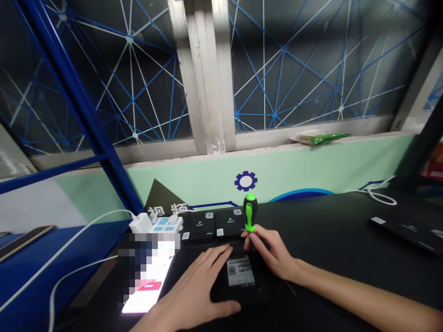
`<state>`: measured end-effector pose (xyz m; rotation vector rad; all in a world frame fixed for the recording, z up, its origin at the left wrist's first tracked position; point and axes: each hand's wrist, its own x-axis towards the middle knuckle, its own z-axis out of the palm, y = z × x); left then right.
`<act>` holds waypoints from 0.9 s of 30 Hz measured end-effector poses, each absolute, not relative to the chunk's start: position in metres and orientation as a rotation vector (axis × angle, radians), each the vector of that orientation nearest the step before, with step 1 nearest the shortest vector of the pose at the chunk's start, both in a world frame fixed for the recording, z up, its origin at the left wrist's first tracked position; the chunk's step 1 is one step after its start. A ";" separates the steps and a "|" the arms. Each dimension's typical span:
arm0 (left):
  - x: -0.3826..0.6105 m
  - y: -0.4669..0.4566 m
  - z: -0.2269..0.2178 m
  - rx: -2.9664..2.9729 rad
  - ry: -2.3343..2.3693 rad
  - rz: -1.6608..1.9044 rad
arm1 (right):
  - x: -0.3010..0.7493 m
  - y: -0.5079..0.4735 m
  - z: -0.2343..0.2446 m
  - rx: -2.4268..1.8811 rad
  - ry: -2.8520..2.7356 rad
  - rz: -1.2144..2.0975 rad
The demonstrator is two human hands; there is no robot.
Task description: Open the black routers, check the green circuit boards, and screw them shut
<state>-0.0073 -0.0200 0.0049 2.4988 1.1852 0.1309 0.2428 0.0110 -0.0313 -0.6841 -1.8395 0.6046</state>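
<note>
A black box-shaped device [258, 297] with a white printed label [241, 271] lies on the dark table. My left hand [197, 283] rests flat over its left side, thumb and fingers spread apart. At the device's far right corner, my right hand [272, 249] pinches a screwdriver [250, 213] just under its green and black handle. The screwdriver stands upright with its handle on top. Its tip is hidden by the fingers and the dark surface. Behind the device sit two black boxes [199, 225] side by side, each with small white labels.
A lit screen [152, 276], partly pixelated, lies to the left. Behind it is a power strip [168, 225] with a white plug [141, 224] and white cables. Another flat black box [408, 235] lies at right near a cable loop [380, 198]. A green packet [320, 138] rests on the windowsill.
</note>
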 end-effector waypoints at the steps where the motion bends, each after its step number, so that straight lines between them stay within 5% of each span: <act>1: -0.008 -0.020 0.004 2.502 1.176 0.150 | 0.243 0.011 -0.032 -0.688 -1.835 0.600; 27: -0.004 -0.018 -0.004 2.460 1.192 0.284 | 0.239 0.013 -0.037 -0.686 -1.761 0.604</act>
